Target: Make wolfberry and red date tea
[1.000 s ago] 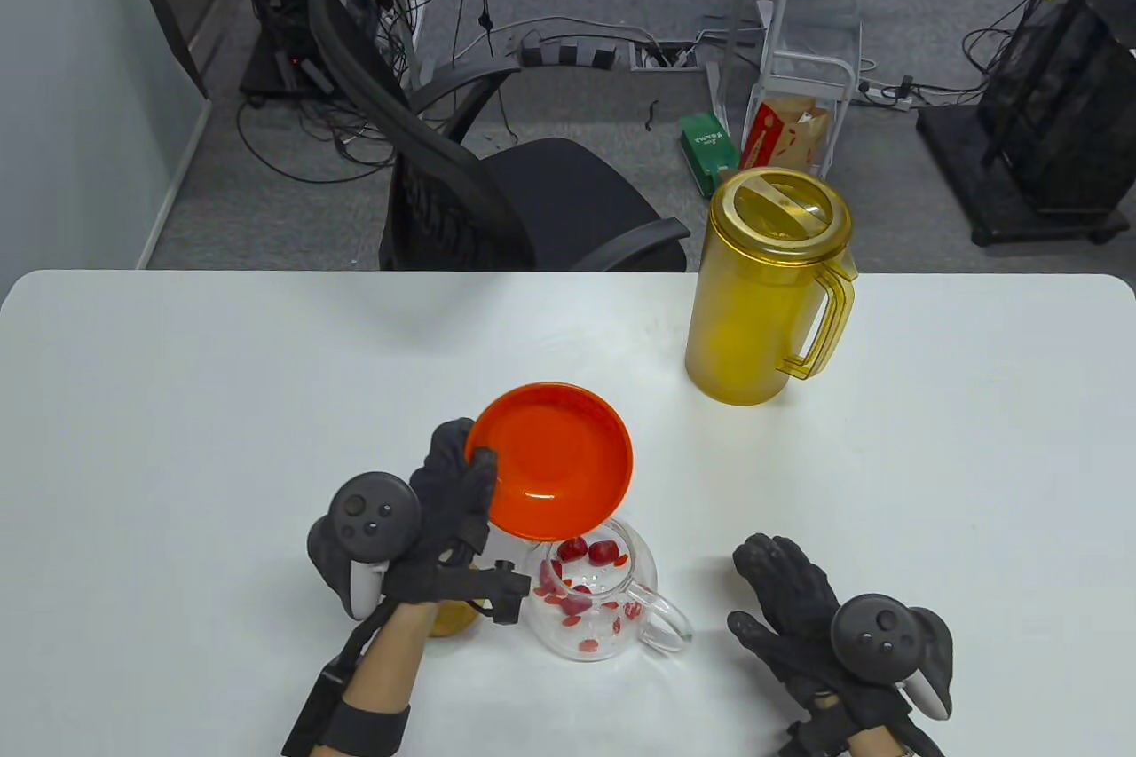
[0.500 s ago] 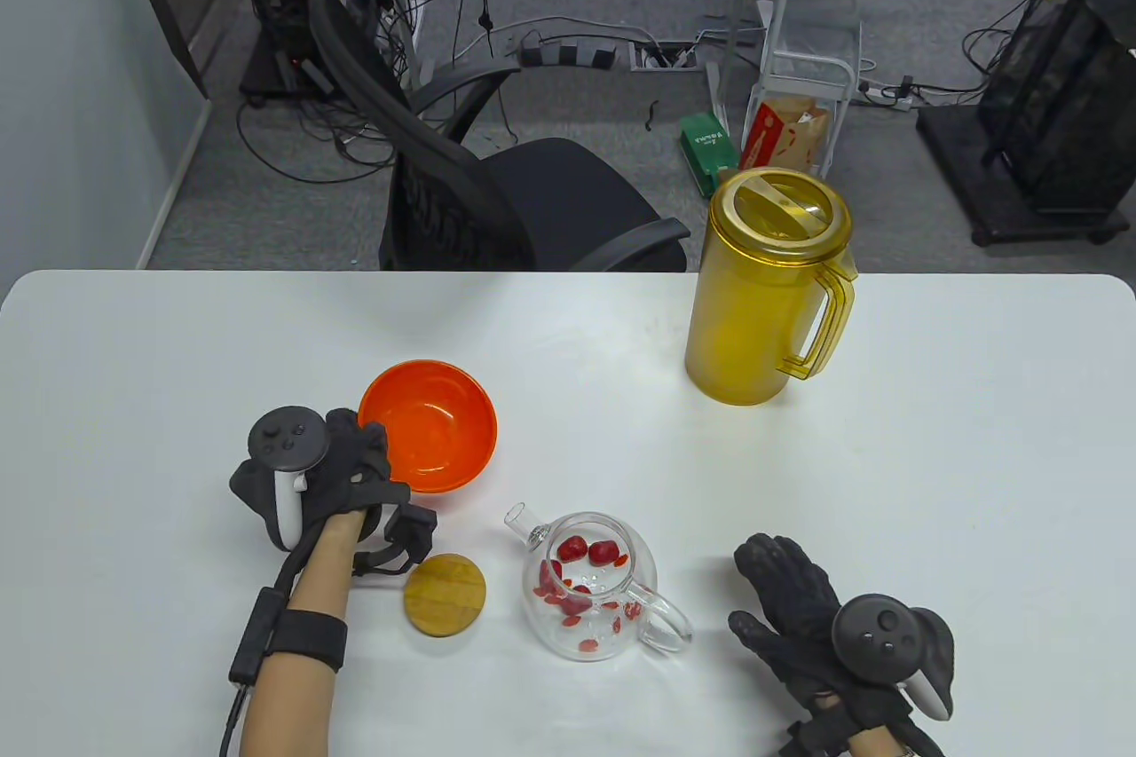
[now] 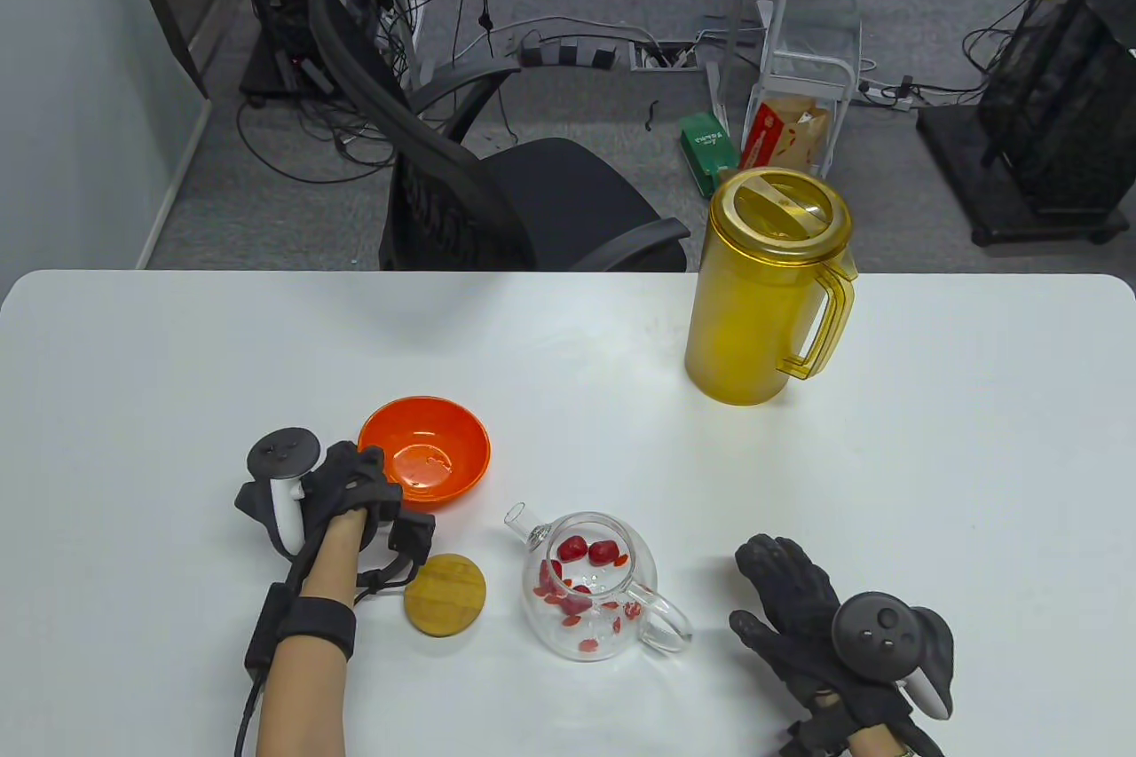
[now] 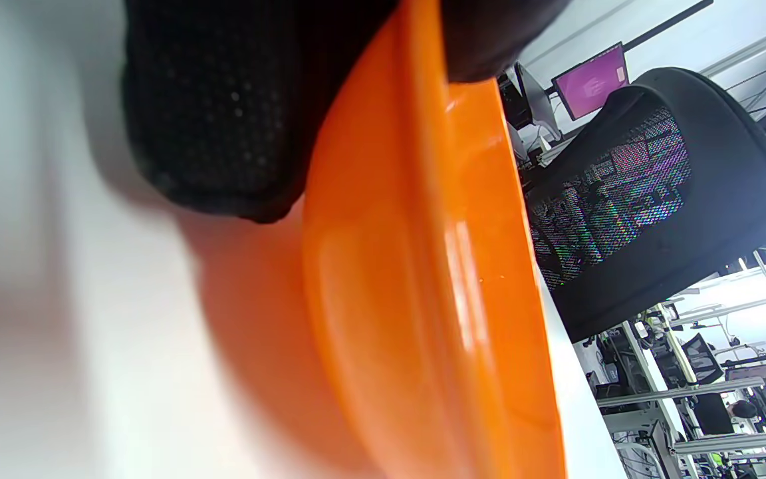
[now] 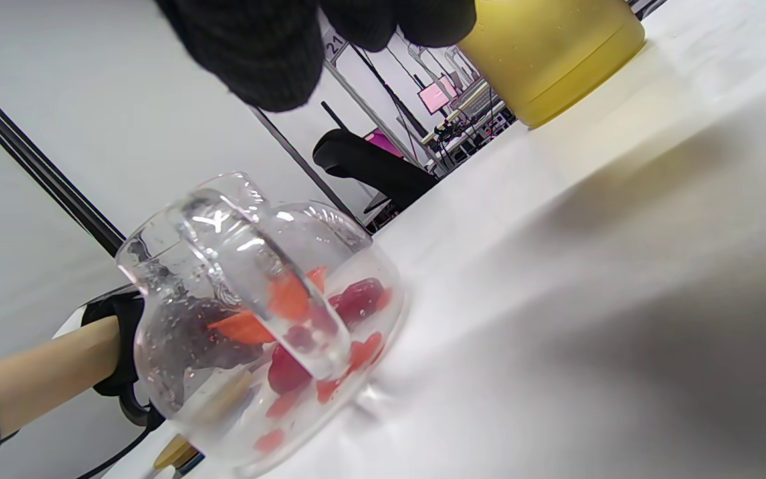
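A glass teapot (image 3: 593, 588) with red dates and wolfberries inside stands open near the table's front; it also shows in the right wrist view (image 5: 256, 319). Its round wooden lid (image 3: 445, 595) lies to its left. My left hand (image 3: 351, 486) grips the near rim of an empty orange bowl (image 3: 426, 446) that sits on the table; the left wrist view shows the bowl (image 4: 423, 299) with gloved fingers (image 4: 223, 113) on its rim. My right hand (image 3: 790, 606) rests empty on the table, right of the teapot. A yellow lidded pitcher (image 3: 768, 287) stands at the back right.
The white table (image 3: 177, 366) ends at a far edge, with a black office chair (image 3: 497, 189) behind it.
My left hand has carried the orange bowl from its tilted position over the teapot to the left and set it down level on the table. The right hand has not moved.
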